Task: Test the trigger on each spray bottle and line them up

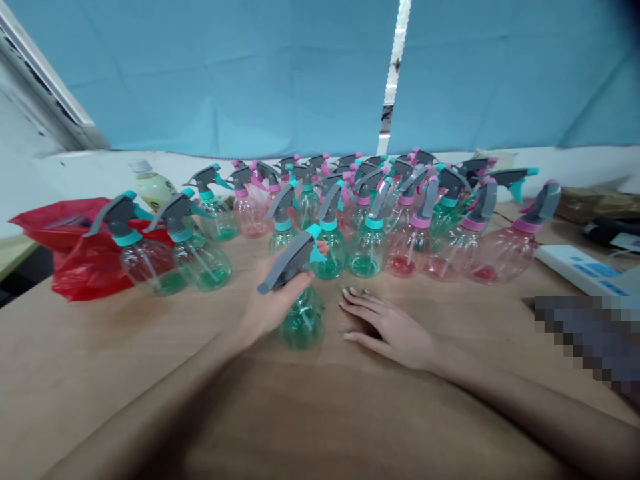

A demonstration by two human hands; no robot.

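Note:
My left hand (274, 300) is wrapped round the neck of a green spray bottle (301, 323) with a grey and turquoise head, upright near the middle of the table (320, 413). To its right, my right hand (393, 328) rests on the wood, fingers spread and holding nothing. Behind both hands stand several more spray bottles, among them a green one (367, 257) with a turquoise collar and a pink one (404, 250) with a pink collar. Two green-tinted bottles, one of them nearer my left hand (205, 263), stand apart at the left.
A red plastic bag (83, 257) lies at the left, with a capped bottle (153, 187) behind it. At the right are a white and blue device (583, 270) and a black object (613, 233). Blue sheeting (250, 73) covers the wall behind.

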